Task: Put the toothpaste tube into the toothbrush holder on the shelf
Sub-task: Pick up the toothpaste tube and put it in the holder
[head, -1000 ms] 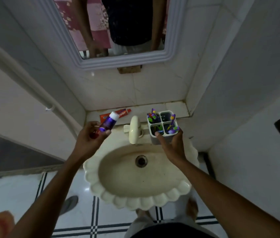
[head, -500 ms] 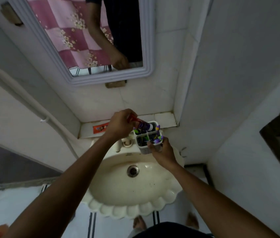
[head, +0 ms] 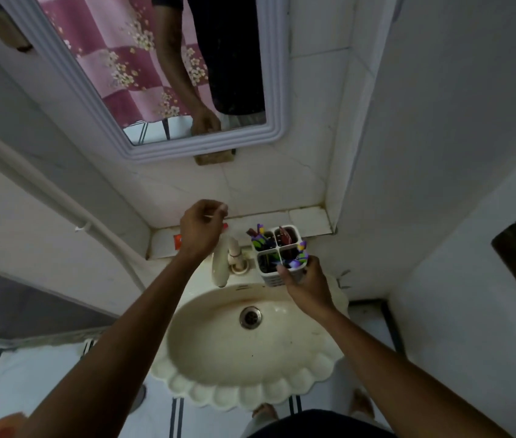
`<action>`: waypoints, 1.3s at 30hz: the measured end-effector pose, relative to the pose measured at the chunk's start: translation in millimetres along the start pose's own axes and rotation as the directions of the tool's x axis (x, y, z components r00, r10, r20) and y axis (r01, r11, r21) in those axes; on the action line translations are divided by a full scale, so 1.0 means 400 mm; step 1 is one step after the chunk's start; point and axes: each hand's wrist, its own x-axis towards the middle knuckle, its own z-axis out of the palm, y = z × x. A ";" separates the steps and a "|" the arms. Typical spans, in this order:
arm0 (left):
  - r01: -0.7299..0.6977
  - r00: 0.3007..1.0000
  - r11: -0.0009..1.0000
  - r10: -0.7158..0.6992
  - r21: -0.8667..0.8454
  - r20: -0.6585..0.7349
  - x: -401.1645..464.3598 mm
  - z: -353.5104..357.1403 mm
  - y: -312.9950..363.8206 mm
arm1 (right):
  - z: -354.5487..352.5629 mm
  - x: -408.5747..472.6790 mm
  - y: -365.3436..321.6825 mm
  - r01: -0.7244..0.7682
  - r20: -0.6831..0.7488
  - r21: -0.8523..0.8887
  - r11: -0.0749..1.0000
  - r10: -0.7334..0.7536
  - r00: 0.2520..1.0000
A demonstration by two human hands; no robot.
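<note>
The white four-compartment toothbrush holder (head: 270,278) stands at the basin's back rim, just in front of the tiled shelf (head: 308,220). My right hand (head: 305,284) grips its front right corner. The toothpaste tube (head: 285,240) stands in the back right compartment, with only its dark reddish end showing. Several purple and green toothbrushes (head: 297,257) fill the other compartments. My left hand (head: 201,229) hovers with curled fingers left of the holder. It covers the middle of a red toothpaste tube (head: 177,240) lying on the shelf; whether it touches that tube is hidden.
A cream tap (head: 221,263) sits between my hands, above the scalloped basin (head: 250,384). A framed mirror (head: 269,134) hangs on the wall above the shelf. A white pipe (head: 44,191) runs down the left wall, and a wall corner (head: 338,184) closes the right.
My left hand let go of the toothpaste tube into the holder and moved left over the shelf. My right hand stayed on the holder.
</note>
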 end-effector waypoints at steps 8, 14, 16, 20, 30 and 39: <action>0.178 0.982 0.966 -0.185 0.187 0.023 0.054 -0.052 -0.218 | 0.018 0.010 0.014 0.006 -0.042 0.055 0.998 -0.004 0.999; -0.031 0.960 0.863 -0.114 0.504 0.255 0.129 -0.035 -0.308 | 0.033 0.003 0.014 -0.048 -0.060 0.122 0.991 0.056 0.997; -0.084 0.945 0.818 -0.117 0.570 0.306 0.159 -0.024 -0.335 | 0.039 0.004 0.015 -0.067 -0.052 0.130 0.989 0.074 0.996; -0.184 0.915 0.713 -0.127 0.677 0.382 0.200 0.005 -0.359 | 0.040 0.009 0.014 -0.083 -0.052 0.132 0.988 0.091 0.995; -0.106 0.954 0.815 -0.077 0.569 0.289 0.167 0.013 -0.374 | 0.056 0.003 0.015 -0.093 -0.047 0.150 0.984 0.101 0.994; 0.119 0.992 0.892 -0.085 -0.435 0.097 0.015 -0.141 -0.023 | 0.050 0.010 0.004 -0.097 -0.016 0.145 0.985 0.101 0.995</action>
